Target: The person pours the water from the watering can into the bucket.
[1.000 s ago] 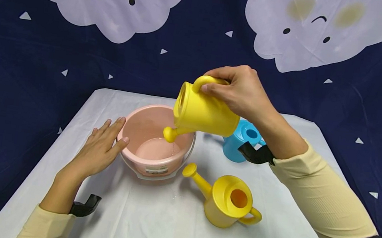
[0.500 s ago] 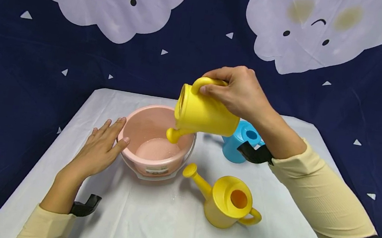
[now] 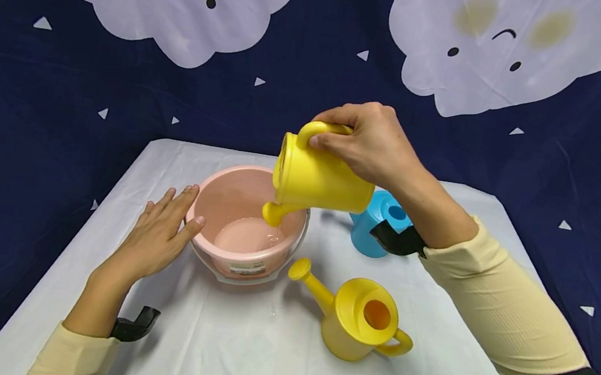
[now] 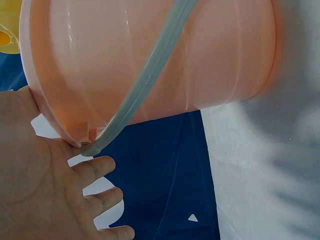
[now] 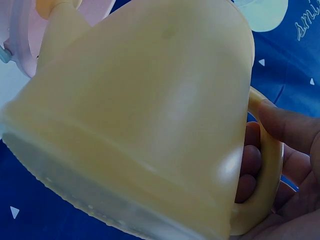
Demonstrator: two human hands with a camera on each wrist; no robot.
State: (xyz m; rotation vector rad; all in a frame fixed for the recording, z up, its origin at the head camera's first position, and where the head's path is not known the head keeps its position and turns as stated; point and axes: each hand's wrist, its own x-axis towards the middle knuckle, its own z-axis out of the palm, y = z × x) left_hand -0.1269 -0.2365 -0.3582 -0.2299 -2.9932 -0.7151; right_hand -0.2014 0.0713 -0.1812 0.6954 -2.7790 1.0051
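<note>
My right hand (image 3: 371,143) grips the handle of a yellow watering can (image 3: 325,175), fingers curled through the loop as the right wrist view shows. The can (image 5: 150,100) is tipped well over, its spout head over the right part of a pink bucket (image 3: 232,188). Shallow water lies on the bucket's bottom, with small ripples below the spout. With straight, spread fingers, my left hand (image 3: 157,238) touches the bucket's left rim. In the left wrist view the left palm (image 4: 40,180) is at the rim beside the grey bucket handle (image 4: 145,82).
A second yellow watering can (image 3: 357,318) stands upright in front, its spout towards the bucket. Behind my right wrist is a blue watering can (image 3: 371,232), partly covered by a black wrist strap (image 3: 397,238). All rest on a white-covered table (image 3: 233,350). Dark blue cloth hangs behind.
The tipped can stays over the bucket, with only slight shifts of my right hand. The thin water stream seen a second ago no longer shows clearly. My left hand keeps its place on the rim.
</note>
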